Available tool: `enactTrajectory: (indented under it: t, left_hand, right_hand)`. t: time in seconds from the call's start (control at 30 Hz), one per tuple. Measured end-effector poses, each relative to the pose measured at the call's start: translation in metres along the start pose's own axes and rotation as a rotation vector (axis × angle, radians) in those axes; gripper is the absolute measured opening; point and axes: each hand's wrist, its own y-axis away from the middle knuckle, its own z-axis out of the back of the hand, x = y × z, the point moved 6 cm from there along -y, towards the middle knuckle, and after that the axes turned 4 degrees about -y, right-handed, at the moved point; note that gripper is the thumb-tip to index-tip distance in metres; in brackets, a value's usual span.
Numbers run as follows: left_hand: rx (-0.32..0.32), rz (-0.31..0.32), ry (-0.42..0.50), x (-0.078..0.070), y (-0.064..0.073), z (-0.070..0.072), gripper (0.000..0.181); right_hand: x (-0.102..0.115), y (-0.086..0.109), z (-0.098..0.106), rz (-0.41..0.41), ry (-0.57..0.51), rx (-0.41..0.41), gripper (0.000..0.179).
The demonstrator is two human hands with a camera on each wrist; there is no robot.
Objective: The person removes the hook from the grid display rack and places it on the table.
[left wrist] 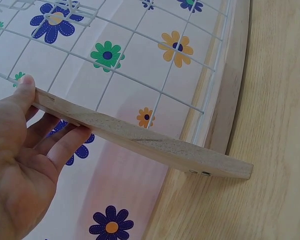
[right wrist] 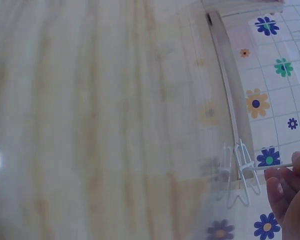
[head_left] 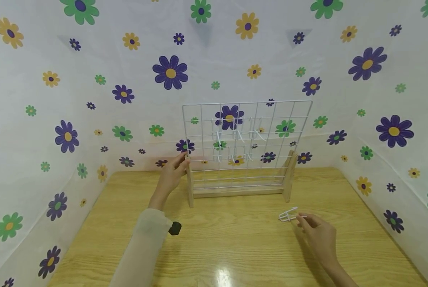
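A white wire grid rack [head_left: 249, 104] stands upright on the table between two wooden side posts. My left hand [head_left: 173, 172] is at its left post, holding the upper end of the wooden side post [left wrist: 140, 139] between thumb and fingers. In front of the rack's right side, my right hand [head_left: 319, 237] pinches a white wire hook [head_left: 287, 215] by its prong. The right wrist view shows the hook's wire frame [right wrist: 244, 162] sticking out beyond the fingertips. Several white hooks [head_left: 238, 135] hang on the grid's middle in two rows.
A wooden bar [head_left: 239, 193] joins the posts along the bottom. The wood-grain table [head_left: 221, 239] spreads out in front of the rack. Flower-patterned sheeting [head_left: 214, 52] surrounds the table at the back and both sides. A small black piece [head_left: 175, 228] sits at the left sleeve.
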Motion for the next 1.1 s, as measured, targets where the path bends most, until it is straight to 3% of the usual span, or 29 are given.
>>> enactTrajectory:
  t: [0.13,0.23,0.77,1.1]
  left_hand:
    - [-0.006,-0.001,-0.004,0.001,0.000,0.000,0.055]
    - [-0.007,-0.003,0.001,0.001,0.000,0.000,0.056]
    - [0.000,-0.019,0.019,-0.001,0.000,0.001,0.056]
    - [0.003,-0.020,0.011,-0.002,0.001,0.000,0.057]
  right_hand:
    - [0.009,0.003,0.001,0.098,0.073,0.021,0.008]
    - [0.012,0.006,0.002,0.117,0.123,0.052,0.008]
    - [0.005,0.018,0.004,-0.119,0.282,0.206,0.014]
    - [-0.001,0.024,0.000,-0.264,0.325,0.372,0.022]
